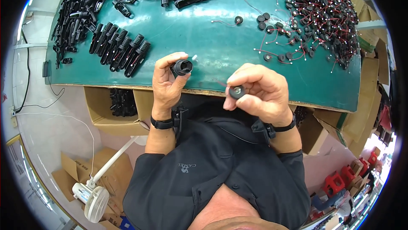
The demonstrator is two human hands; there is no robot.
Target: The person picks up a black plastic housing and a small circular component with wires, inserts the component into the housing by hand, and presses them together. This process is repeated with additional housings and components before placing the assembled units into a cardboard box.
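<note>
My left hand [166, 83] is closed round a black plastic housing [183, 67], its hollow round end tipped up so the dark inside shows. Just beyond it is a small whitish piece [194, 57]; whether it is joined to the housing I cannot tell. Between the thumb and fingers of my right hand [265, 94] is a round black disc with a metal centre [236, 91]. A thin reddish wire seems to run from the disc toward the left. The two held parts are apart, both over the table's near edge.
On the green table [191, 30], several black ribbed housings [121, 47] stand in a row at left, beside a larger heap [78, 13]. A big pile of wired black discs [318, 13] covers the right. Below are cardboard boxes [114, 121] and a white fan [95, 202].
</note>
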